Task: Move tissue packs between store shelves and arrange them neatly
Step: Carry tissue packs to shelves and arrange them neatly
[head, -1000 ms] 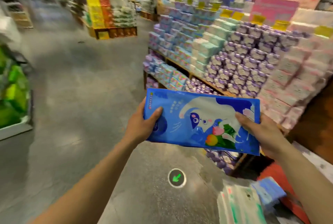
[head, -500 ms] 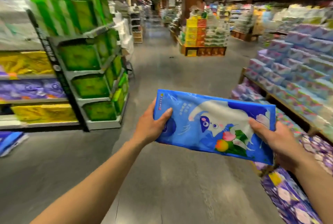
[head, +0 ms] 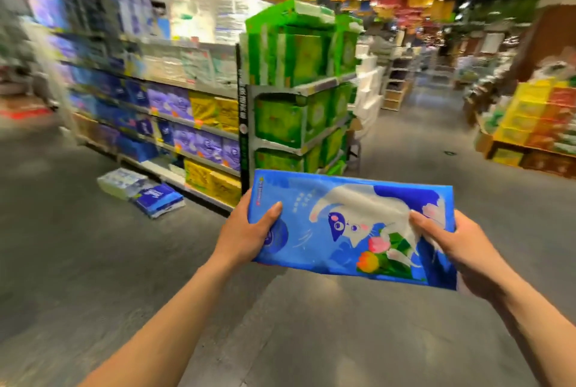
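Head camera: what does the pack look like?

"One flat blue tissue pack (head: 352,227), printed with a white cat and flowers, held level above the floor (head: 93,262)."

"How many hands?"

"Two. The left hand (head: 246,234) takes one end, the right hand (head: 461,249) the other, thumbs on top, each grip closed round the pack."

"Other packs?"

"Two on the floor by the shelves (head: 199,125): a white pack (head: 121,182) touching a dark blue pack (head: 159,199)."
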### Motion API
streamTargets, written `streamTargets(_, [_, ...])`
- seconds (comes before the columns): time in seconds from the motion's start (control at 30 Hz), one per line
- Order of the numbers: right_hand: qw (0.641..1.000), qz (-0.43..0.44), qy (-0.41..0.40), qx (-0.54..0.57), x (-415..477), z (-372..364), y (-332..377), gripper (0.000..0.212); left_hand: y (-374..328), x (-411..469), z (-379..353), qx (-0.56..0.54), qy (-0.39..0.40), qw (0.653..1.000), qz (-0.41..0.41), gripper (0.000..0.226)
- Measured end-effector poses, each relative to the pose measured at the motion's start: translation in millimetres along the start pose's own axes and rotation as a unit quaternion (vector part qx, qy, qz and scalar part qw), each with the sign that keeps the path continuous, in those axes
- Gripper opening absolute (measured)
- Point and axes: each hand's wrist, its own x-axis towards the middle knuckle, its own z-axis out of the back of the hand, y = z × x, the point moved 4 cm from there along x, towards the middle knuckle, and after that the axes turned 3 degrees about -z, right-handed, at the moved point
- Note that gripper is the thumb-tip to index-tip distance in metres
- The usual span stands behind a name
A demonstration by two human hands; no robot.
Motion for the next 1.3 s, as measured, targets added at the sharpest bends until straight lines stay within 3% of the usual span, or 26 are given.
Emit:
streamTargets(0.2, [0.994,0.013,0.109,-0.007,134.4,-117.1,1.2,0.041,55.1,87.4,72.9,0.039,-0.079,0.996,0.028,0.056])
streamTargets(0.3, [0.987,0.025,0.158,-0.004,201.1,-190.9,9.4,0.034,84.4,145.1,113.8,0.044,-0.121,0.991,0.032,0.048])
streamTargets(0.37, [0.983,0.035,0.178,0.000,244.2,-239.7,19.0,0.036,103.6,189.7,141.7,0.047,-0.141,0.988,0.033,0.037])
streamTargets(0.47, [0.976,0.051,0.212,0.013,307.8,-308.0,43.0,0.051,118.0,256.8,183.3,0.070,-0.168,0.983,0.024,0.051])
streamTargets(0.53, [0.971,0.052,0.233,0.014,346.7,-348.1,60.1,0.060,122.7,300.1,209.1,0.087,-0.182,0.979,0.028,0.049])
streamTargets(0.6, [0.968,0.057,0.242,0.018,384.0,-383.0,74.7,0.052,128.7,343.2,231.6,0.087,-0.187,0.978,0.028,0.043])
streamTargets(0.77, [0.965,0.077,0.252,0.005,487.6,-468.5,91.6,0.035,163.0,445.6,268.0,0.094,-0.174,0.980,0.024,0.054])
streamTargets(1.0, [0.951,0.100,0.292,0.012,662.5,-604.7,131.3,0.041,222.3,620.2,324.5,0.113,-0.242,0.964,0.003,0.053])
streamTargets(1.3, [0.922,0.149,0.357,0.004,825.5,-803.9,214.3,0.033,278.2,792.3,447.4,0.115,-0.328,0.937,0.026,0.072])
